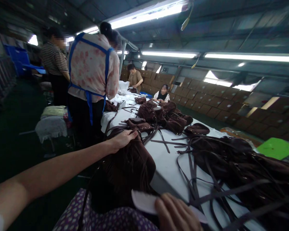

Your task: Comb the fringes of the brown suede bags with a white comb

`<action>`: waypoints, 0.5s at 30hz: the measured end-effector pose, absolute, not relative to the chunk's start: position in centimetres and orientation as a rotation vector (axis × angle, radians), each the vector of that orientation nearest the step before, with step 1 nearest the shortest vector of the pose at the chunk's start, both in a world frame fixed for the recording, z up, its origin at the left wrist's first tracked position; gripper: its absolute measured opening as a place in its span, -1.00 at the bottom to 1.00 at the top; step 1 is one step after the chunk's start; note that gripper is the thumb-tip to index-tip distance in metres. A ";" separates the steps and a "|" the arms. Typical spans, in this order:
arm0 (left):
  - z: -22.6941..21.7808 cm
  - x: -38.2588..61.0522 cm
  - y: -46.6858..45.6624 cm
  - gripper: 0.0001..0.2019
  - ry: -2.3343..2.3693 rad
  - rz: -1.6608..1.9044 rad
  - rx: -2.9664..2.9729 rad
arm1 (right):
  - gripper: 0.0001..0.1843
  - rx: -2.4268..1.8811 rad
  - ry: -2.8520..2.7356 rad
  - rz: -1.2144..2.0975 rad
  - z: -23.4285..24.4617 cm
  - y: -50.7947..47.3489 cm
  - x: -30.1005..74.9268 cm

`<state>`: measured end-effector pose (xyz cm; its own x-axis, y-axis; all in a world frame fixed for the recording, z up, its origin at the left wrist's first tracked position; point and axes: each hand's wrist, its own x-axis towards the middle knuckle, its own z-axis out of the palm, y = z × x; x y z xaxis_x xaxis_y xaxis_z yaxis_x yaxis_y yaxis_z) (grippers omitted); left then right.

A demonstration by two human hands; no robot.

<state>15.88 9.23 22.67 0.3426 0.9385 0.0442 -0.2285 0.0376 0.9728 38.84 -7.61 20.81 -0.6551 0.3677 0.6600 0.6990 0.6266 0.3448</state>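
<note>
My left hand [125, 139] is closed on the top edge of a dark brown fringed bag [139, 160], thumb uppermost. The bag hangs over the near edge of the table, by my lap, and its fringe drapes down the front and side. Blurred at the bottom of the view, my right hand [177, 213] is wrapped round a flat white comb-like strip [144, 201]. The strip sticks out past the fingers on both sides, just below the bag. Its exact kind is not clear.
Several brown bags [168, 118] lie along the white table [165, 166]; a large pile [245, 166] with loose straps is at right. A person in a blue-strapped apron [91, 70] stands at left, other people farther back. A draped stool [51, 126] and stacked cartons [207, 99] are around.
</note>
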 end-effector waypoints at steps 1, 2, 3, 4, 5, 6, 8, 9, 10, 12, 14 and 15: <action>22.9 16.1 8.9 -0.60 0.763 0.994 1.183 | -0.80 -0.908 -2.211 -0.770 22.0 -7.0 38.8; 23.2 16.5 8.6 -0.59 0.740 0.928 1.180 | -0.85 -0.997 -2.129 -0.727 23.2 -6.1 38.7; 23.5 16.9 8.3 -0.59 0.719 0.865 1.185 | -0.88 -1.078 -2.089 -0.691 24.2 -5.0 38.3; 23.8 17.3 7.9 -0.60 0.704 0.819 1.198 | -0.87 -1.136 -2.112 -0.672 25.0 -3.9 37.8; 24.0 17.7 7.7 -0.60 0.693 0.794 1.219 | -0.84 -1.183 -2.178 -0.667 25.4 -2.9 37.3; 24.1 18.1 7.6 -0.61 0.683 0.790 1.236 | -0.81 -1.231 -2.254 -0.664 25.5 -2.1 36.6; 24.0 18.3 7.8 -0.64 0.671 0.807 1.200 | -0.82 -1.344 -2.356 -0.658 24.6 -1.5 35.5; 23.9 18.3 8.2 -0.66 0.674 0.838 1.145 | -0.87 -1.382 -2.404 -0.662 23.7 -1.7 35.2; 23.8 18.0 8.6 -0.68 0.684 0.883 1.078 | -0.93 -1.402 -2.464 -0.667 22.7 -2.2 35.0; 23.4 17.4 9.5 -0.73 0.709 0.982 0.969 | -0.88 -1.351 -2.596 -0.693 20.7 -3.8 35.2; 23.2 16.6 10.1 -0.71 0.734 1.040 0.976 | -0.79 -1.175 -2.659 -0.757 19.5 -5.7 36.0; 23.2 16.3 10.2 -0.69 0.749 1.039 1.013 | -0.79 -1.057 -2.657 -0.794 19.5 -6.4 36.5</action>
